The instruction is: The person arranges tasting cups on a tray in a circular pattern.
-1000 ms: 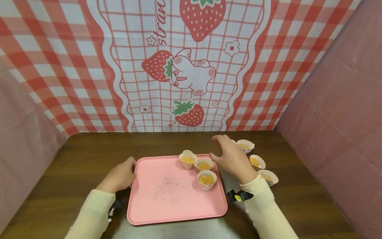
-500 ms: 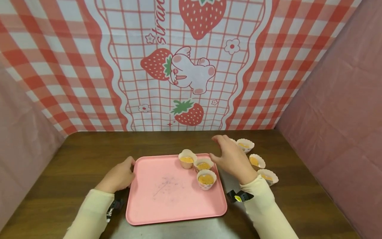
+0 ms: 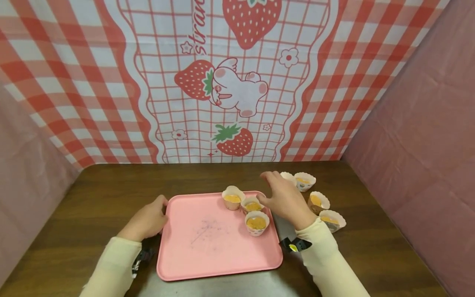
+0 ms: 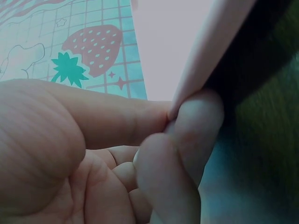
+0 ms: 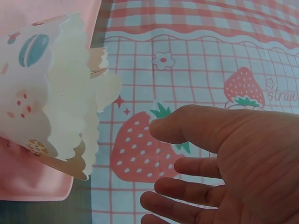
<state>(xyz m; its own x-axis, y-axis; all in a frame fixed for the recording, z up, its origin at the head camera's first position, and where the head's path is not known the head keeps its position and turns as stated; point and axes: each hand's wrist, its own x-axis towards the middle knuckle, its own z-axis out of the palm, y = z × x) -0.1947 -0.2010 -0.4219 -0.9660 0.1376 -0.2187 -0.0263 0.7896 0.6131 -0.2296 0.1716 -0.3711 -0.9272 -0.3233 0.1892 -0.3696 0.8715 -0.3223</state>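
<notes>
My left hand [image 3: 149, 218] pinches the left rim of a pink tray [image 3: 208, 255]; the left wrist view shows thumb and fingers meeting at the tray's edge [image 4: 196, 60]. Three paper baking cups with yellow-orange filling stand on the tray's right side: a back cup [image 3: 232, 198], a middle cup [image 3: 252, 205] and a front cup [image 3: 257, 224]. Over the tray's back right corner hovers my right hand [image 3: 287, 200], fingers apart and holding nothing. In the right wrist view that hand [image 5: 201, 163] is separated from a scalloped printed cup [image 5: 28, 84].
Right of the tray, several more cups stand on the dark wooden table [image 3: 92, 198]: a rear cup [image 3: 304, 181], a middle one [image 3: 318, 202] and a near one [image 3: 332, 220] among them. A strawberry-print cloth [image 3: 237, 90] hangs behind; pink cloth [image 3: 412, 123] closes the right side.
My right hand has shifted slightly left toward the middle cup on the tray, uncovering more of the cups behind it. My left hand keeps its hold on the tray rim.
</notes>
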